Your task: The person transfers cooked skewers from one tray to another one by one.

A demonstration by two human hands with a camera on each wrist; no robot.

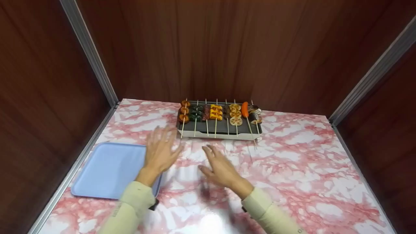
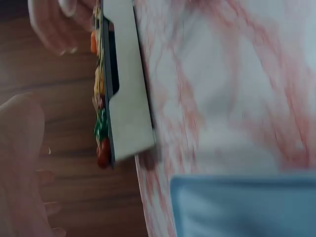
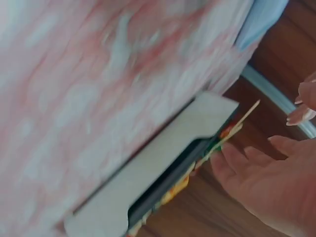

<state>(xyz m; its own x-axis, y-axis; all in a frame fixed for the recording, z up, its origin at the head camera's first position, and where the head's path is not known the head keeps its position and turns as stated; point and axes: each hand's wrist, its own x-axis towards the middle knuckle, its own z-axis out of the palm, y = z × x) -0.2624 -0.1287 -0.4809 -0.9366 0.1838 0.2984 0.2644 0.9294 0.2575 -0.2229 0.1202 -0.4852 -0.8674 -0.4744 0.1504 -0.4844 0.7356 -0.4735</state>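
Note:
My left hand (image 1: 161,152) is held over the table beside the blue tray (image 1: 110,169), fingers spread and holding nothing. To its right my right hand (image 1: 221,168), with relaxed fingers, is empty too. Just beyond both hands stands a small grill (image 1: 224,136) with a dark top and a white front. Across it lies a row of skewers: round brown slices (image 1: 184,110), green leaves (image 1: 196,113), yellow pieces (image 1: 215,112), lotus root slices (image 1: 236,121) and an orange sausage (image 1: 245,110) among them. In the left wrist view, the grill's white side (image 2: 131,98) lies beyond the hand.
The table (image 1: 292,169) has a pink and white marbled top. Dark wood panels (image 1: 211,58) with metal corner posts (image 1: 94,55) enclose it at the back and sides. Several skewer sticks jut over the grill's front edge, the sausage's stick farthest.

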